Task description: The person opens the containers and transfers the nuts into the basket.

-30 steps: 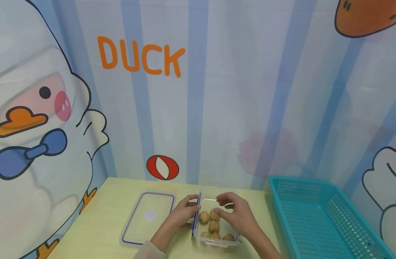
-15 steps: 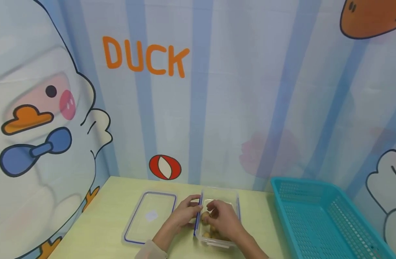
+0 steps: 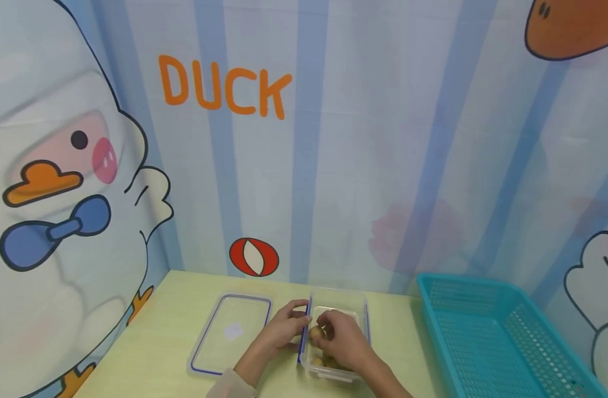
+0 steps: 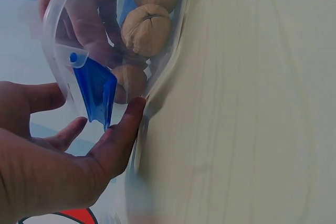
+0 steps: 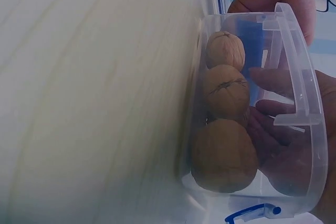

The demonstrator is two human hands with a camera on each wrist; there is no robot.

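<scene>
A clear plastic food container (image 3: 344,298) with blue side latches stands on the table, with several walnuts inside. My left hand (image 3: 284,326) grips its left side, thumb at the rim and other fingers along the outer wall. A blue latch flap (image 4: 97,93) hangs between these fingers. My right hand (image 3: 345,338) reaches inside, thumb and fingertips around a walnut (image 3: 316,333) near the left wall. Other walnuts (image 5: 226,90) lie in a row along the near wall, below the right fingers (image 5: 275,80). The back of the right hand hides part of the container floor.
The clear lid (image 3: 224,354) with a blue seal lies flat left of the container, a small white paper piece (image 3: 233,331) on it. A turquoise basket (image 3: 435,337) stands to the right. A striped cartoon backdrop (image 3: 344,166) rises behind the pale table (image 3: 160,331).
My right hand has moved left and lower into the container, from above the walnuts to the one by the left wall. My left hand keeps its place on the container.
</scene>
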